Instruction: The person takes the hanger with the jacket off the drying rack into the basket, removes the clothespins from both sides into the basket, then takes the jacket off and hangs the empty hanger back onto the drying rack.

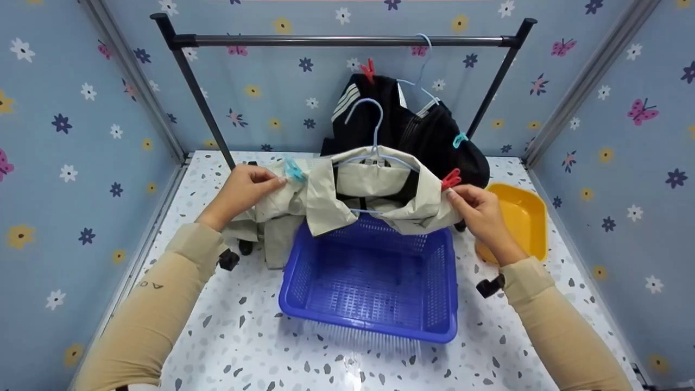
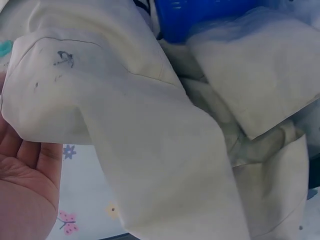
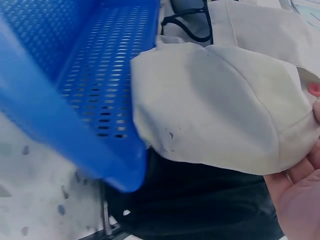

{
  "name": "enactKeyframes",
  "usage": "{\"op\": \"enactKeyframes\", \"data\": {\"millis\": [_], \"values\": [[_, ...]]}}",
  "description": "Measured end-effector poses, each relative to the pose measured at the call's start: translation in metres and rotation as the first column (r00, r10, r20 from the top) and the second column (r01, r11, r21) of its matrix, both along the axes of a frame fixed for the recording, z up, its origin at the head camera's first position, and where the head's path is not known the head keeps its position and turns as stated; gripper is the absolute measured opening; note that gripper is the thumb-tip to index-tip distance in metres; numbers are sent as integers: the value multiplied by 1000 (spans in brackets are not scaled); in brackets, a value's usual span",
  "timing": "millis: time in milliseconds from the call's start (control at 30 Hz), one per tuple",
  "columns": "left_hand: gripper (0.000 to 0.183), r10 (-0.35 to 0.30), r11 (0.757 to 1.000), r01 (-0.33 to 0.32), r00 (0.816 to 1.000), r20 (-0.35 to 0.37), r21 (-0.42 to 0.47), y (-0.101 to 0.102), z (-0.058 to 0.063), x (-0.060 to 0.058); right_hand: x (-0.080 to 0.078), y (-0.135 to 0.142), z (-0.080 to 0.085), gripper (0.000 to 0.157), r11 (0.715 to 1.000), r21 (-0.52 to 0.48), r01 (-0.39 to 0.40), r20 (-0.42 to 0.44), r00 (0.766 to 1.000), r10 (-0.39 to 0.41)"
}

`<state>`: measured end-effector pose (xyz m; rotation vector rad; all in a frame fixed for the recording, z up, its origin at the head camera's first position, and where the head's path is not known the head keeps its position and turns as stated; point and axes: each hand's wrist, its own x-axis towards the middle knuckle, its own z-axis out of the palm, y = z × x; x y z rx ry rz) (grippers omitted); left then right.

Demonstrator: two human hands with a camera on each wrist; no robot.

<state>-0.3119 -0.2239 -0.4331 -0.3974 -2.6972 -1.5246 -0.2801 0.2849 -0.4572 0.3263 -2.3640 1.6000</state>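
A cream jacket [image 1: 331, 209] hangs on a light blue hanger [image 1: 378, 127] above the front of the rack, its collar spread over the hanger. My left hand [image 1: 239, 193] pinches the left shoulder beside a teal clothespin [image 1: 294, 170]. At the other shoulder, just below a red clothespin [image 1: 451, 178], my right hand [image 1: 483, 214] pinches the cloth between thumb and fingers. In the left wrist view a sleeve [image 2: 155, 150] drops past my palm [image 2: 25, 195]. The right wrist view has the right shoulder [image 3: 215, 115] lying over my fingers, the tips hidden.
Below the jacket stands a blue perforated basket [image 1: 369, 271] on the speckled floor. Behind it, a black jacket [image 1: 402, 122] with clothespins hangs from the rack's dark rail [image 1: 304, 41]. A yellow basin [image 1: 524, 225] sits at the right. Patterned walls enclose both sides.
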Motion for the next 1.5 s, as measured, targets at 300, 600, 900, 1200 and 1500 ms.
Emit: {"op": "enactKeyframes", "data": {"millis": [300,600,900,1200,1500], "values": [[25,-49,999,49,998,39,-8,7,-28,15,20,11,-28,12,999,36,-5,33,999,4],[24,-116,993,118,990,86,-13,8,-56,34,38,14,-61,9,1000,24,-15,-28,999,15],[21,-165,983,174,976,145,-57,6,-76,44,51,7,-87,8,998,30,49,-125,991,-45],[25,-190,978,202,964,183,-45,6,-83,48,51,-7,-109,8,984,21,178,-254,953,-167],[27,-165,986,168,975,149,-9,8,-93,50,47,-22,-114,8,971,-33,236,-303,924,-235]]}}
